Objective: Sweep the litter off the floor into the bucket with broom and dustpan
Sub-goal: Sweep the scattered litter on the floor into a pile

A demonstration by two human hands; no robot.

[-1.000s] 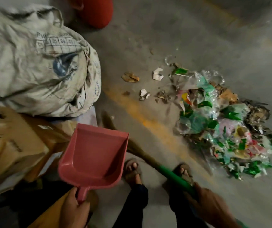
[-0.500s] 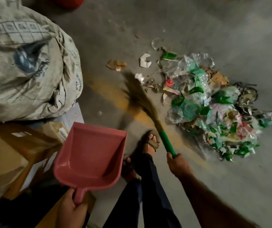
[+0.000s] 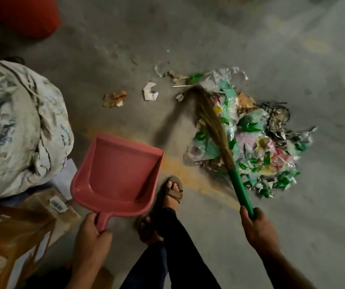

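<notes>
Early going: litter [image 3: 248, 140] lies heaped on the floor, dustpan [image 3: 115, 174] empty (bucket [image 3: 27, 15] far-left corner); left hand [image 3: 90, 232] grips the dustpan, right hand [image 3: 258, 228] the broom [image 3: 213, 126].

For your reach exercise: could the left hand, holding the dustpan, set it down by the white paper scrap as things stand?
Probably yes: the left hand grips the dustpan, and bare floor lies between it and the white paper scrap.

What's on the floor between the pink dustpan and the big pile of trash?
In the head view, between the dustpan and the litter pile lie bare grey floor with a faded yellow stripe, plus the person's sandalled foot.
</notes>
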